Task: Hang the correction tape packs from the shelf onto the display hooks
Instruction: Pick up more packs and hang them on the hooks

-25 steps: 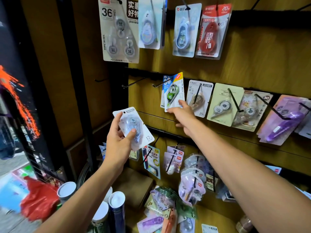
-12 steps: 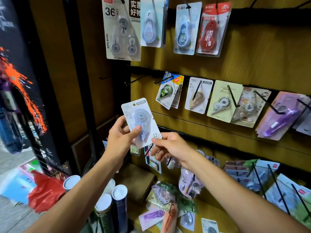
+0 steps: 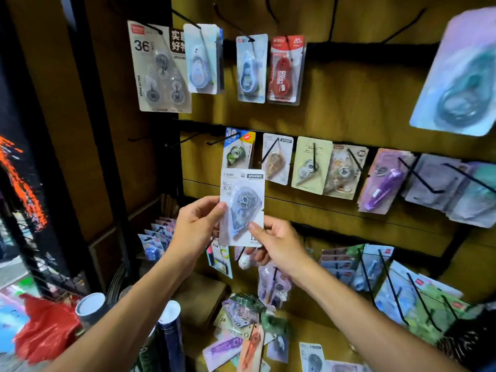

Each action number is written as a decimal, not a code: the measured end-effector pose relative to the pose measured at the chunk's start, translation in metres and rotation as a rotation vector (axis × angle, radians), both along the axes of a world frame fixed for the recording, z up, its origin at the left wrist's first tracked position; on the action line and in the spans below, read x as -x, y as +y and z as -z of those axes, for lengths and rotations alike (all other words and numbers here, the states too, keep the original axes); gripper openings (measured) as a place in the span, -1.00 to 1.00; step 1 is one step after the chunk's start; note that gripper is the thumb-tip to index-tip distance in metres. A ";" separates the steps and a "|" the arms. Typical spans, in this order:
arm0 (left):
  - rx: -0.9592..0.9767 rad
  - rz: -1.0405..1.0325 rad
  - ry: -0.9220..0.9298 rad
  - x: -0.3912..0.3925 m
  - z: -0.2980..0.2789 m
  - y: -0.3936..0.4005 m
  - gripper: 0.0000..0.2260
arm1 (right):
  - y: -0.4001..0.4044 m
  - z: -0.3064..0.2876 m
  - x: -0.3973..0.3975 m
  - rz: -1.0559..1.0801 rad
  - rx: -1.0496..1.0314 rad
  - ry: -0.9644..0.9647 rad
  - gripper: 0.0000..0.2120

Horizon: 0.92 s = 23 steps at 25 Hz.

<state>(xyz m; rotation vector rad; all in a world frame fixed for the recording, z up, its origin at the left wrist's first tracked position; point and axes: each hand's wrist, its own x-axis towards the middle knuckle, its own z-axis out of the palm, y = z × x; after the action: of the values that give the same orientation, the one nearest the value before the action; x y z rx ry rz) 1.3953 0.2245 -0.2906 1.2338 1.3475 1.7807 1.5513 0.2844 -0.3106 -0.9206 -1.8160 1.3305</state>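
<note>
A white correction tape pack (image 3: 242,202) with a grey-blue dispenser stands upright in front of the wooden display wall. My left hand (image 3: 197,226) pinches its left edge. My right hand (image 3: 276,244) pinches its lower right corner, thumb on the front. Just above it, a green correction tape pack (image 3: 237,153) hangs on the middle row. Bare black hooks (image 3: 185,139) stick out left of that pack. Several loose packs (image 3: 241,326) lie on the shelf below my hands.
Rows of hung packs fill the wall above and right, with long black hooks (image 3: 418,175) jutting out. A blurred pack (image 3: 461,79) hangs close at the upper right. Rolled tubes (image 3: 170,334) and a red bag (image 3: 45,331) sit at the lower left beside a black post (image 3: 104,146).
My right hand left the green pack on its hook, dropped and took hold of the white pack's lower corner. The pack has moved right and turned upright between both hands.
</note>
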 end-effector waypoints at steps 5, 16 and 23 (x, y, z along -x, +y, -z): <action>0.090 -0.032 0.026 -0.052 0.007 0.027 -0.85 | 0.005 0.006 -0.083 0.313 -0.191 -0.048 -0.36; 0.402 -0.282 1.124 -0.090 0.050 0.055 -0.18 | 0.003 -0.008 -0.152 0.302 -0.326 -0.135 -0.62; 0.428 -0.398 1.056 -0.022 0.050 0.043 -0.15 | 0.017 -0.022 -0.061 0.301 -0.345 -0.183 -0.59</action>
<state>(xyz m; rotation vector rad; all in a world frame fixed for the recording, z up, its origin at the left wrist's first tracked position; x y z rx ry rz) 1.4173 0.2672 -0.3411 1.8076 2.5249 0.8825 1.6127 0.3017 -0.2887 -1.0969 -1.8766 0.7402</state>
